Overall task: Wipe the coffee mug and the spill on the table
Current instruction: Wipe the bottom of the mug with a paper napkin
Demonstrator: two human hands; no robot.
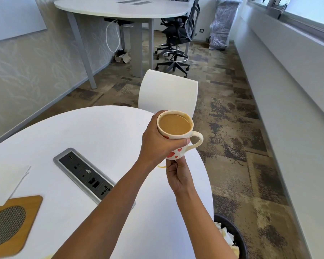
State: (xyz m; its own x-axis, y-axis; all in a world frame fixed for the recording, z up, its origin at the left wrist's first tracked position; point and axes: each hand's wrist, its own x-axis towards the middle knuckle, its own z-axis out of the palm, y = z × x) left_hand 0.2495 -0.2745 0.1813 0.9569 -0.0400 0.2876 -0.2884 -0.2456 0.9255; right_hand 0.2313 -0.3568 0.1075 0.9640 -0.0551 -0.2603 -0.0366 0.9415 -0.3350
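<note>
A cream coffee mug (pixel 176 128) with red hearts, nearly full of milky coffee, is held above the right edge of the round white table (pixel 101 135). My left hand (pixel 157 144) grips its body from the left, thumb across the front. Below it, my right hand (pixel 176 174) reaches up, with curled fingertips pinching the mug's base. A thin brown coffee ring (pixel 162 166) marks the table just under the mug, partly hidden by my hands. Another yellowish smear (pixel 49 256) shows at the table's near edge.
A white paper napkin (pixel 7 178) and a wooden coaster with a mesh centre (pixel 11 221) lie at the left. A socket panel (pixel 82 174) is set into the tabletop. A black bin (pixel 236 238) holding crumpled tissues stands at the right; a white chair (pixel 168 92) stands beyond the table.
</note>
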